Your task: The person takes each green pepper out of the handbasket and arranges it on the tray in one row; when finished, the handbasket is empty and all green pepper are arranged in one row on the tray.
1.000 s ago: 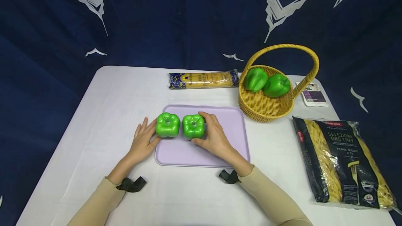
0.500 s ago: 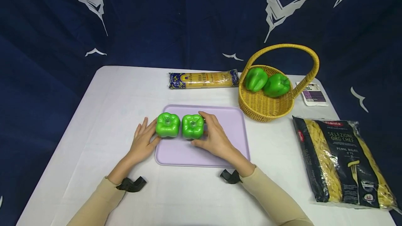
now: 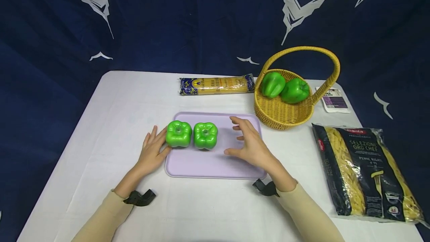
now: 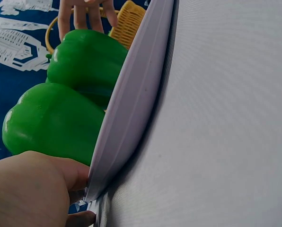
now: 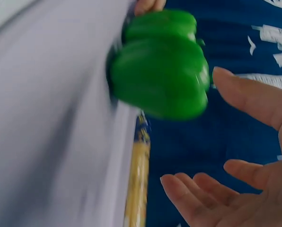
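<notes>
Two green bell peppers stand side by side on the lilac tray (image 3: 215,165): the left pepper (image 3: 178,133) near its left rim and the right pepper (image 3: 205,136) just beside it. My left hand (image 3: 152,154) rests at the tray's left edge, its fingers fairly straight against or very close to the left pepper. In the left wrist view the thumb lies by the tray rim, below the nearer pepper (image 4: 51,125). My right hand (image 3: 250,146) hovers over the tray's right part, fingers spread and holding nothing. A gap separates it from the right pepper (image 5: 160,78) in the right wrist view.
A yellow wicker basket (image 3: 283,117) with two more green peppers stands behind the tray to the right. A pasta packet (image 3: 216,86) lies at the back, a large penne bag (image 3: 366,174) at the right. Behind the basket sits a small white packet (image 3: 335,102).
My right hand has let go of the right pepper and moved away to the right, fingers spreading. The left hand and both peppers have stayed in place.
</notes>
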The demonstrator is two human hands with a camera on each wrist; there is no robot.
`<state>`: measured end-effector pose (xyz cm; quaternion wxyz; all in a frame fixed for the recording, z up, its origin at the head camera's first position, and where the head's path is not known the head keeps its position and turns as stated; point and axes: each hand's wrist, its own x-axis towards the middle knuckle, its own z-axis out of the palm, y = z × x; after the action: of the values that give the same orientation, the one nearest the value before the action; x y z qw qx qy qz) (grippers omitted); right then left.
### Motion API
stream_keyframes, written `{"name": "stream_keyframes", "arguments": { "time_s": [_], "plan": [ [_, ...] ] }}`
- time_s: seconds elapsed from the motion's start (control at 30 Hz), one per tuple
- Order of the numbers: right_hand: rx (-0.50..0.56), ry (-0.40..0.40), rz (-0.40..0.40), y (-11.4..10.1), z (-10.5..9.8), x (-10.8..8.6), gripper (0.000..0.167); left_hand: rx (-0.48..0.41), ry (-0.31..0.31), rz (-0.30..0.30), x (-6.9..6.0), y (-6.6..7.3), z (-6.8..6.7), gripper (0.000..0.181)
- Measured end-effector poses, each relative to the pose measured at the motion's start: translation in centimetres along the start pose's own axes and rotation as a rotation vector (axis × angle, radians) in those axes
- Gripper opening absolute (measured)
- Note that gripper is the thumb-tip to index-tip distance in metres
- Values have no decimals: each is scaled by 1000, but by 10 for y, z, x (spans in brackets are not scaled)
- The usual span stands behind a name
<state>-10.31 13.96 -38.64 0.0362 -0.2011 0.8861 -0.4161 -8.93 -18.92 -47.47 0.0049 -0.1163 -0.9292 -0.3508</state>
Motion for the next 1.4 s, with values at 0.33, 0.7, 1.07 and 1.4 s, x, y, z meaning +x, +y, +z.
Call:
{"name": "stream_keyframes", "arguments": {
  "time_s": [0.33, 0.7, 1.07, 1.4],
  "plan": [
    [19, 138, 34, 29, -55, -5, 91, -3, 4, 3, 0, 0, 1, 55],
    [-104, 476, 149, 55, -110, 7, 80, 2, 2, 9, 0, -4, 2, 56],
    [-76, 697, 317, 77, -138, 32, 77, 3, 8, 16, 0, -2, 0, 56],
    [-50, 718, 381, 95, -140, 50, 79, 2, 11, 14, -1, -3, 1, 56]
  ]
}}
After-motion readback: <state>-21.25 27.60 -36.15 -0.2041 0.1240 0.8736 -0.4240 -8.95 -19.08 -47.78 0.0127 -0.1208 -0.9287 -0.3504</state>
